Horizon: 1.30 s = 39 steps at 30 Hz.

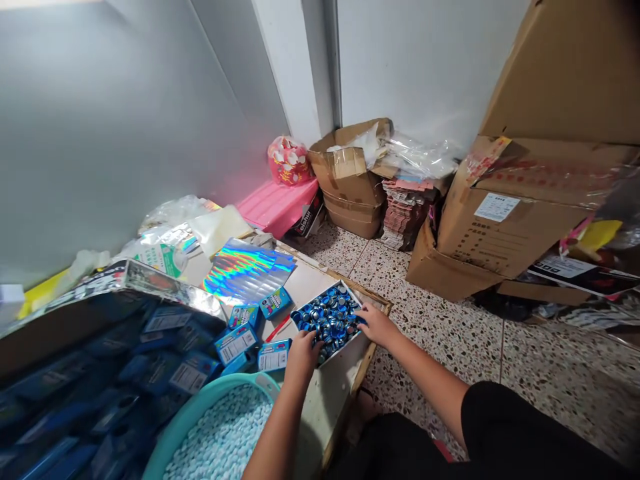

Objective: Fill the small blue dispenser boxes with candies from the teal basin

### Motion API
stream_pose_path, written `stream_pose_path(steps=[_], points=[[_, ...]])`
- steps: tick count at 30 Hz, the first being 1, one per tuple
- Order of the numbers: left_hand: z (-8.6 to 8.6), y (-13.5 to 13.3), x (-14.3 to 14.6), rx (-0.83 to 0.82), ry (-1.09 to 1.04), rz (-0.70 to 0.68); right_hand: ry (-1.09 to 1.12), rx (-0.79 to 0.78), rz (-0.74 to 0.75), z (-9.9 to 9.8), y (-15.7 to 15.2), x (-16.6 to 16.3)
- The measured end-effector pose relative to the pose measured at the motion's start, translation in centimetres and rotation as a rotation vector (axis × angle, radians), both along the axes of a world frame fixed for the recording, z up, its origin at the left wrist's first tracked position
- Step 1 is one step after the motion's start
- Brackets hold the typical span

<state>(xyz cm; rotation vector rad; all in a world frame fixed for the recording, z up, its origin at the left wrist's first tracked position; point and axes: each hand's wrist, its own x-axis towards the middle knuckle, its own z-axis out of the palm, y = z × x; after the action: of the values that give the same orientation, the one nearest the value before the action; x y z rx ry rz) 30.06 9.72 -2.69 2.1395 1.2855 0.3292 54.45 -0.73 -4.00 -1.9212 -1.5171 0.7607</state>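
A shallow white box (345,350) full of small round blue-and-silver cap-like pieces (331,319) sits on the worktable. At its near left side, my left hand (303,355) has its fingers over the edge among the pieces, thumb and fingers apart. Over the right rim reaches my right hand (377,325), fingers spread and touching the pieces. Neither hand visibly lifts anything. Just left of the box lie small blue printed cartons (236,345) and a thin red stick-like tool (278,329).
A turquoise basin (175,421) of pale blue pellets stands near left, beside a large open carton of blue packs (167,320). Iridescent sheets (245,270) lie behind. Cardboard boxes (505,227) and a pink lidded bin (273,203) stand on the speckled floor (450,340).
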Motion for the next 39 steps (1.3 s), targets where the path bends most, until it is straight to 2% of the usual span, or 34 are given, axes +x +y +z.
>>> stream_pose_path(steps=[4,8,11,13,16,17,19,22,25,27,29,34,37,39], points=[[0.5,0.2,-0.2,0.037,0.071,-0.07,-0.034,-0.02,-0.023,0.1,0.6,-0.3],[1.4,0.2,0.2,0.118,0.048,-0.085,-0.076,-0.009,-0.058,0.2,0.8,-0.3],[3.2,-0.4,-0.5,0.202,0.028,-0.04,-0.08,0.025,-0.073,0.9,0.5,-0.6],[4.9,-1.3,-2.6,0.255,0.058,0.009,-0.056,0.066,-0.07,1.5,0.0,-0.9],[7.8,-2.8,-8.8,0.314,0.196,0.118,0.016,0.106,-0.05,0.5,-0.6,-0.3],[8.9,-3.4,-11.6,0.326,0.263,0.178,0.044,0.113,-0.062,-0.5,-0.5,0.1],[11.4,-5.2,-18.0,0.335,0.402,0.331,0.112,0.139,-0.177,-3.1,0.0,1.1],[15.0,-8.8,-27.9,0.321,0.591,0.591,0.115,0.138,-0.216,-6.0,0.0,1.7],[17.0,-11.9,-36.4,0.283,0.728,0.786,0.045,0.145,-0.303,-6.1,-1.0,0.8],[16.9,-13.0,-40.7,0.246,0.792,0.847,-0.035,0.211,-0.362,-5.1,-1.7,-0.5],[15.8,-13.3,-43.9,0.203,0.836,0.848,-0.147,0.301,-0.387,-3.6,-2.4,-2.2],[11.5,-11.2,-48.7,0.117,0.876,0.686,-0.387,0.472,-0.445,-0.8,-5.6,-7.3],[9.3,-9.7,-50.5,0.101,0.866,0.556,-0.431,0.502,-0.452,-0.8,-9.4,-10.6],[8.1,-9.1,-51.4,0.104,0.854,0.49,-0.442,0.443,-0.452,-1.7,-12.6,-12.7]])
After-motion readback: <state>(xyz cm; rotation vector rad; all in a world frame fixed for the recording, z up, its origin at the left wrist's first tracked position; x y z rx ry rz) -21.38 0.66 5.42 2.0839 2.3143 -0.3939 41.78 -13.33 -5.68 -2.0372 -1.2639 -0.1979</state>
